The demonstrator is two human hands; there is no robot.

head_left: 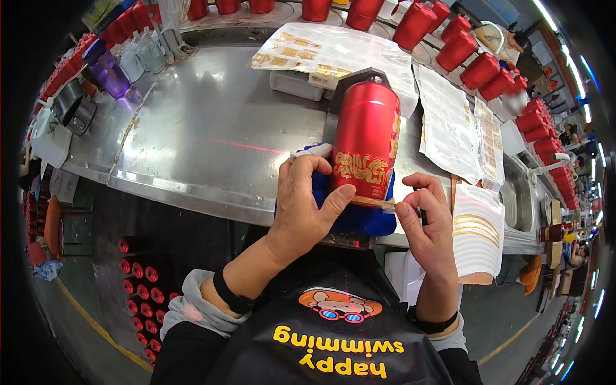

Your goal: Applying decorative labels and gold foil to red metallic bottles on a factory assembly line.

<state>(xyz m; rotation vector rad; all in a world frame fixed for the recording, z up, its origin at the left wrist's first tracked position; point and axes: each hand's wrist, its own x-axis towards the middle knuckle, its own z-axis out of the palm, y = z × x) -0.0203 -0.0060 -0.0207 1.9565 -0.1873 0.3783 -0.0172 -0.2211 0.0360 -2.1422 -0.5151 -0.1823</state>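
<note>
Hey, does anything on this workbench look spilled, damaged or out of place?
No spill or damage stands out. The white sheet of curved gold strips, beside the right hand, looks slightly precarious: its lower end juts past the front edge of the counter.

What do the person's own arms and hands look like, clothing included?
The left hand and right hand are ungloved. Each forearm wears a black band beside a light grey cuff, with a black sleeve beyond; the left cuff shows a pinkish patch.

Metal bench (212, 122), grey floor (494, 314), tube lights (545, 15)
</note>
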